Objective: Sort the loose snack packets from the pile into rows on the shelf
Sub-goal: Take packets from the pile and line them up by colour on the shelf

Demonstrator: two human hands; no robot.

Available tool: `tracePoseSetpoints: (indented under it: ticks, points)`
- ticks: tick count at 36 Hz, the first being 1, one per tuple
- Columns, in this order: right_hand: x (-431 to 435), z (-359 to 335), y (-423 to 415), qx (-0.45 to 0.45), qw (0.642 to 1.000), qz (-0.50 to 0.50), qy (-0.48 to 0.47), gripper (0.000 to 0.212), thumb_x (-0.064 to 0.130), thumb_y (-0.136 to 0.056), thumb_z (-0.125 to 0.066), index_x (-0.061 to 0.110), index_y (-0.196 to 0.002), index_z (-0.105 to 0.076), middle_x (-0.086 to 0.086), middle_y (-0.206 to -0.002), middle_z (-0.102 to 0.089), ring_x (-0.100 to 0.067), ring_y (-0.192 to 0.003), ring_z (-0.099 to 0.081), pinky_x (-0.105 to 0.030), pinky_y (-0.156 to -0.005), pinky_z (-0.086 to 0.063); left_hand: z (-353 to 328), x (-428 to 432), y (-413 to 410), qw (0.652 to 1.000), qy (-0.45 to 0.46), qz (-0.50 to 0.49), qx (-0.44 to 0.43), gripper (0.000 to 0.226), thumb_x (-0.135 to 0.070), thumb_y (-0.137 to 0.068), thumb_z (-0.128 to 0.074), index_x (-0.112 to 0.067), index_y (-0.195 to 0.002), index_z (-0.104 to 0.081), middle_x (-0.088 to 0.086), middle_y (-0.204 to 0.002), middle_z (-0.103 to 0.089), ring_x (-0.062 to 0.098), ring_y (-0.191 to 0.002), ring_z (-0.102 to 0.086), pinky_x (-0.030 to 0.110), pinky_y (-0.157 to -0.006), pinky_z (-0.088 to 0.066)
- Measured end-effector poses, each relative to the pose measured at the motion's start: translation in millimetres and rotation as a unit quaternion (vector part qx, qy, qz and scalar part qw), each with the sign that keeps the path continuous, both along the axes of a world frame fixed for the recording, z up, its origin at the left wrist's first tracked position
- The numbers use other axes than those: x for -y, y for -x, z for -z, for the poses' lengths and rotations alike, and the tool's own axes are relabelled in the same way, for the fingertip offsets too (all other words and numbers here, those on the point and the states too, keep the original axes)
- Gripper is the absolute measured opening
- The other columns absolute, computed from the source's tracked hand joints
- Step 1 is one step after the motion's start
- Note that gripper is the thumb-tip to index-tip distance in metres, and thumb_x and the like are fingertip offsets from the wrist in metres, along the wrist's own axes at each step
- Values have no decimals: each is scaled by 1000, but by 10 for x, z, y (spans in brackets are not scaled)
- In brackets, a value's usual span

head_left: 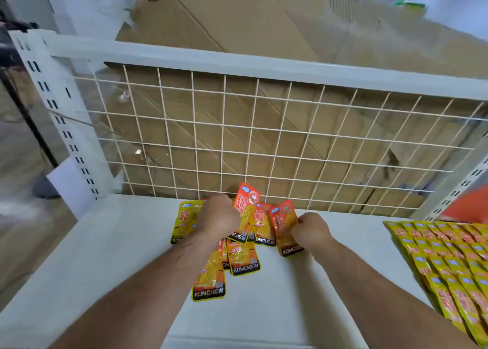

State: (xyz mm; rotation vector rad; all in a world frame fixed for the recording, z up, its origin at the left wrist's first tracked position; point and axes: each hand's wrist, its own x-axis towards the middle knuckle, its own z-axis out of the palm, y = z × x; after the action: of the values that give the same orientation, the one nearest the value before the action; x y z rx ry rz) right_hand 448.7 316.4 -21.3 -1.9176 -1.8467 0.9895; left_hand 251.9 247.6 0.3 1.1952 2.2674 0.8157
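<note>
The pile (243, 259) of packets lay on the white shelf (105, 256), close to its wire mesh (290, 137) back. The left hand (219, 216) sat over the pile's far end, fingers curled round an orange packet (247, 206) that stood up against the mesh. The right hand (310, 228) pinched a second packet (282, 224) by its right edge, fingers clamped on it. Rows (449, 259) of overlapping yellow packets lay at the shelf's right end, well apart from the pile. Cardboard (237, 31) stood behind the mesh.

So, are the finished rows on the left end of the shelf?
No, the rows of yellow packets lie at the right end of the shelf, right of the loose pile.
</note>
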Motion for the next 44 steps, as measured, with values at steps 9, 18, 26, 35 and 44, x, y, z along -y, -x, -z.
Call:
tracePoseSetpoints:
  ticks: [9, 18, 26, 35, 44]
  points:
    - [324, -267, -517, -275, 958, 73, 44, 15, -5, -81, -69, 7, -85, -61, -13, -77, -68, -23, -63, -63, -25, -58, -48, -4, 7, -538, 985, -19, 42, 164, 16, -15, -73, -69, -8, -65, -57, 11, -68, -56, 25, -66, -53, 32, -62, -41]
    - [647, -261, -1177, -277, 955, 100, 25, 19, -2, -82, -69, 12, -76, -59, -9, -71, -67, -19, -56, -61, -29, -59, -48, 9, 96, -1201, 970, -2, 88, 227, 30, -5, -77, -75, -11, -58, -52, 6, -60, -52, 22, -59, -49, 32, -62, -37]
    - [995, -336, -2008, -308, 942, 133, 1, 22, 0, -86, -68, 14, -73, -58, -4, -66, -64, -20, -59, -57, -27, -57, -39, -134, 307, -2002, 964, 3, 137, 229, 17, -9, -74, -70, -11, -64, -57, 17, -76, -65, 29, -72, -60, 33, -66, -45]
    - [1596, -306, -3358, -312, 932, 183, -14, 21, -6, -86, -66, 8, -75, -54, -6, -64, -61, -12, -47, -57, -16, -41, -42, -101, 779, -3295, 952, 27, 170, 254, 15, 1, -82, -67, -10, -72, -62, 16, -82, -70, 30, -72, -65, 39, -67, -51]
    - [2160, -208, -4716, -282, 936, 212, -12, 5, 2, -89, -66, 5, -88, -62, -11, -74, -62, -16, -55, -53, -16, -42, -38, -1, 1130, -4601, 932, 43, 201, 300, 28, 6, -84, -64, -14, -66, -58, 5, -66, -62, 17, -54, -55, 23, -50, -41]
